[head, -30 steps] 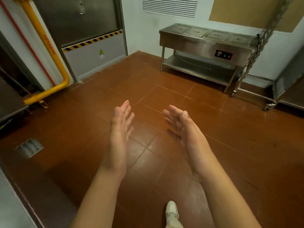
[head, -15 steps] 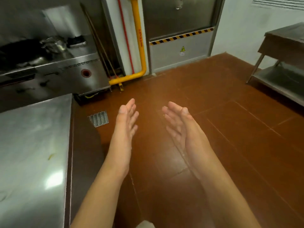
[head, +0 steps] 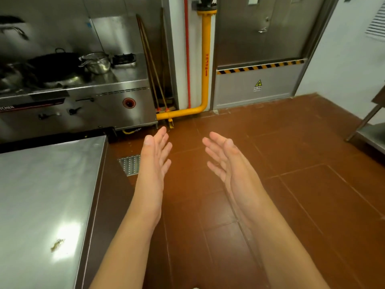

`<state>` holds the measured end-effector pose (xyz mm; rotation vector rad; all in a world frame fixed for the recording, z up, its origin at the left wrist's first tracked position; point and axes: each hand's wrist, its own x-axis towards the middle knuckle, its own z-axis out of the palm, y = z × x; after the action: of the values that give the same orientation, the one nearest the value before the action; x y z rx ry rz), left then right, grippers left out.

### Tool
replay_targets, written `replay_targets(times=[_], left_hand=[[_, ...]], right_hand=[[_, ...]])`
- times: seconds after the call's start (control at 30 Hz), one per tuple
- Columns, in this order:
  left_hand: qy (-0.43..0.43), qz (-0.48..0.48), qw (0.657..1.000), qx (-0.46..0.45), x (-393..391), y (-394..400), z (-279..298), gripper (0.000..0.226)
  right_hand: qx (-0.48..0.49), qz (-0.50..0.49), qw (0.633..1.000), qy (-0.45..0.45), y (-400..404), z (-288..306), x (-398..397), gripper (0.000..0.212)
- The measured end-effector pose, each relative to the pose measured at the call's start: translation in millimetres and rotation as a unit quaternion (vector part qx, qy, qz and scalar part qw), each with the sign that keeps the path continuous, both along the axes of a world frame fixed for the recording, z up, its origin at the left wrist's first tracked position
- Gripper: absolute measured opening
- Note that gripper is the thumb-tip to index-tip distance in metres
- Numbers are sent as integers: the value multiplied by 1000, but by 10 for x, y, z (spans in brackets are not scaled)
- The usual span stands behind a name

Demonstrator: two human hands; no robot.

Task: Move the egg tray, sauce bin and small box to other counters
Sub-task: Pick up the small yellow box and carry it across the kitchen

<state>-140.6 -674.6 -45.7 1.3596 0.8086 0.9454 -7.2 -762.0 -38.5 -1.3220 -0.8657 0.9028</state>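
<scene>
Over by the steel worktop point(head: 48, 195) now, and that is the big change: a second ago the view faced the far warming counter across open floor, half a second ago it was swinging left, and at this moment the worktop fills the lower left with the cooking range point(head: 79, 101) behind it. So the person is turning, and I judge they are hunting for the next thing to carry. No egg tray, no sauce bin, no small box shows anywhere in view; where they sit cannot be told from here.

Counting, largest first, all placed against the worktop. One red tiled floor point(head: 270, 184) spreads to its right. One worktop, bare metal but for one small scrap point(head: 57, 245) near its front. One range just beyond its far edge, carrying one dark wok point(head: 54, 63) and one shiny pot point(head: 96, 63). One metal door point(head: 258, 38) with a striped kick plate, far right of it. One yellow pipe point(head: 205, 59) between range and door. One floor drain grate point(head: 130, 164) just off its far right corner.

Two hands, both empty: the left hand point(head: 155, 161) and the right hand point(head: 229, 163) float right of the worktop, fingers straight and spread, palms facing each other, well apart, touching nothing.
</scene>
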Motion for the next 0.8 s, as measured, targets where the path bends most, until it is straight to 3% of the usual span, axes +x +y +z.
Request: replay_targets(times=[0.27,0.37,0.57,0.8], left_hand=[[0,-1,1000,-22,564,954,-79,75],[3,16,1000,-26,823,1368,-101,75],[13,64,998,-16,1255,2120,40,61],[4,153,988,-15,1210,2905,48,76]], right_hand=[[-14,3,1000,6,936,-116,612,84],[-12,16,1000,7,1397,-161,882,102],[-7,59,998,11,2381,19,1418,83],[-11,150,989,9,3416,-7,1474,77]])
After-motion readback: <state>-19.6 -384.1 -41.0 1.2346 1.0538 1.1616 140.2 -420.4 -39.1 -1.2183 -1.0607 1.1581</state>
